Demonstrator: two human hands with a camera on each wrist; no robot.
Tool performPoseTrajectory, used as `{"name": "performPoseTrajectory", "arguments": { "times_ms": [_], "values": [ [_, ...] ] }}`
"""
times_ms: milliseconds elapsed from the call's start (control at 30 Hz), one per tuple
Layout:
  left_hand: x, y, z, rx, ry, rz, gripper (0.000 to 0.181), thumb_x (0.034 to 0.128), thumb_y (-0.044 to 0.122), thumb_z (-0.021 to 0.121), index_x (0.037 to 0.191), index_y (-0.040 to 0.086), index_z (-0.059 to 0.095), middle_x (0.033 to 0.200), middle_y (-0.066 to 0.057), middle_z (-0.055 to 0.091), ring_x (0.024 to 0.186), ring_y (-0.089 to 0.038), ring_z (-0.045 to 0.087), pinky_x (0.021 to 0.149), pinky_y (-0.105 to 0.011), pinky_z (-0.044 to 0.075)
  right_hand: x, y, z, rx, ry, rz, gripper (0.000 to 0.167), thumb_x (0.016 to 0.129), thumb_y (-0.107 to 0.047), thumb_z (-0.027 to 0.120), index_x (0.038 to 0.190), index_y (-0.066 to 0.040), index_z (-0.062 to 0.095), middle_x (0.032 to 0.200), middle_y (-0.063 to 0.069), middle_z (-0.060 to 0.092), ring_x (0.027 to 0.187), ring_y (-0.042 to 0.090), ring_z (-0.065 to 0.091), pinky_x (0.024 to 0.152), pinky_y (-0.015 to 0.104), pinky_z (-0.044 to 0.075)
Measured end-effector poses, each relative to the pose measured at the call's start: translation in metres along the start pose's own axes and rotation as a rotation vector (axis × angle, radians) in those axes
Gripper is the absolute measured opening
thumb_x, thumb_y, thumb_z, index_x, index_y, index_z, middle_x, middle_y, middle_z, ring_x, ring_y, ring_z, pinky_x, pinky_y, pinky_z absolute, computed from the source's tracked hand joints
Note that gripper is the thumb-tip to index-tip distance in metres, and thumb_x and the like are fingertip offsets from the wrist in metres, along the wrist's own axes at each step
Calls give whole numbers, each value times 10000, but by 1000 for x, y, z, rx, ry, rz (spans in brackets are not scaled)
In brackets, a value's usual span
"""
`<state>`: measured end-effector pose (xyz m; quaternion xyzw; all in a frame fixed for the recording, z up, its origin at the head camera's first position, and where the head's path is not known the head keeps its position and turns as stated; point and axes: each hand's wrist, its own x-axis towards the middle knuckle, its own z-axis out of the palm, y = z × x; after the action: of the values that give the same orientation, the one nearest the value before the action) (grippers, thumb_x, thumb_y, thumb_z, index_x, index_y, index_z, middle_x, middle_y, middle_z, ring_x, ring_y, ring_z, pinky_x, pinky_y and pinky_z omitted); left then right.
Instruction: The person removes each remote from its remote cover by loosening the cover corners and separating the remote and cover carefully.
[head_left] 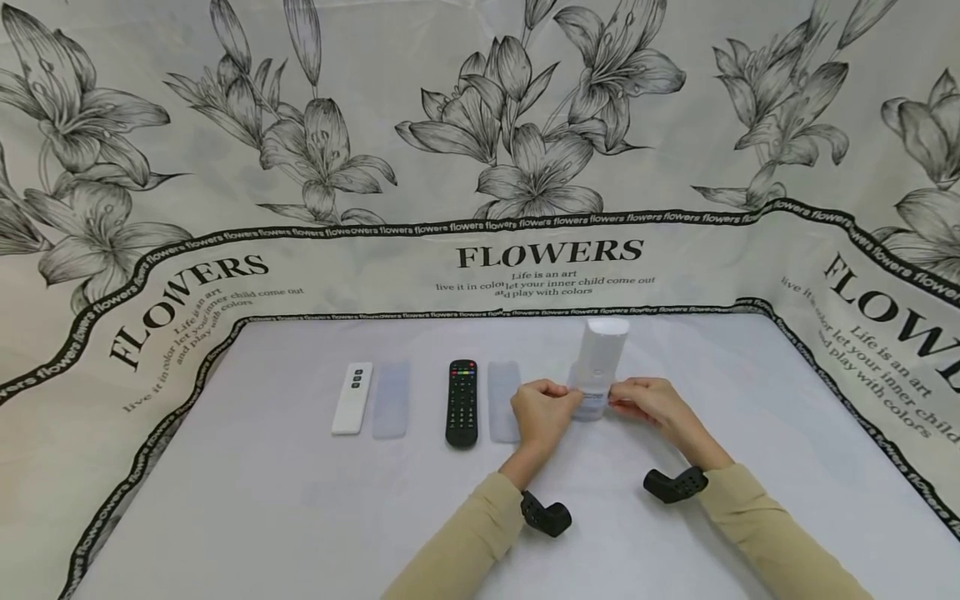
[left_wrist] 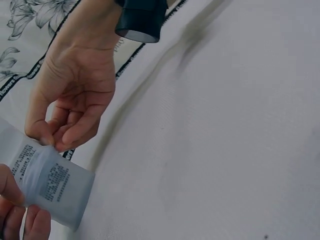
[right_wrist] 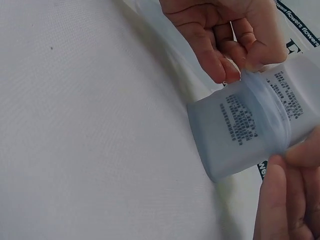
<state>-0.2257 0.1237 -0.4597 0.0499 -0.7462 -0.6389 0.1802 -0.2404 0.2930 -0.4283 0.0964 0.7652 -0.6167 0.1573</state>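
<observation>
A white remote control (head_left: 602,350) stands tilted upright, its lower end inside a translucent silicone cover (head_left: 590,406). Small printed text on the remote shows through the cover (right_wrist: 240,120) in both wrist views. At the cover's rim, my left hand (head_left: 543,412) pinches the left edge between thumb and fingers. My right hand (head_left: 654,402) pinches the opposite edge of the rim. The left wrist view has my right hand (left_wrist: 75,95) at the top and part of my left hand (left_wrist: 22,212) at the lower left.
Left of my hands lie a translucent cover (head_left: 503,402), a black remote control (head_left: 462,404), another translucent cover (head_left: 391,400) and a slim white remote control (head_left: 352,400). All rest on a white cloth-covered table (head_left: 300,517). A flower-printed cloth (head_left: 360,267) rises behind it.
</observation>
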Motion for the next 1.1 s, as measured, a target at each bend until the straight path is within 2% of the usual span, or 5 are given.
{"name": "performPoseTrajectory", "arguments": {
  "times_ms": [367,600,700,867,1100],
  "values": [
    [1,2,-1,3,-1,-78,107,607,57,782,571,82,684,539,-2,646,485,6,500,452,-175,420,0,0,-1,-35,-5,-6,112,873,-128,635,904,-45,705,762,-113,666,723,-14,633,696,152,543],
    [2,7,-2,-12,-49,-147,266,636,38,775,901,23,755,642,-55,721,526,-27,615,488,-185,466,-3,-3,-7,-12,-70,-11,233,864,-93,641,1041,55,676,790,-97,689,745,2,656,725,167,551],
    [2,9,-3,1,-84,-145,197,660,54,770,855,32,769,651,-53,724,530,-17,602,487,-181,464,-4,-3,-11,34,-123,2,318,881,-70,631,1138,117,616,810,-83,691,763,11,665,745,177,555],
    [3,9,-8,41,-155,-175,62,705,85,756,760,63,773,649,-40,722,516,-3,580,487,-163,451,-5,1,-17,123,-206,20,125,898,-25,606,959,-60,710,825,-66,705,787,26,678,764,189,557],
    [5,11,-17,40,-286,-217,119,764,93,722,855,37,773,710,-55,734,560,-16,586,523,-152,461,-8,2,-15,137,-200,-8,203,891,-42,613,807,-193,720,834,-83,706,802,25,678,770,184,554]
  ]
}}
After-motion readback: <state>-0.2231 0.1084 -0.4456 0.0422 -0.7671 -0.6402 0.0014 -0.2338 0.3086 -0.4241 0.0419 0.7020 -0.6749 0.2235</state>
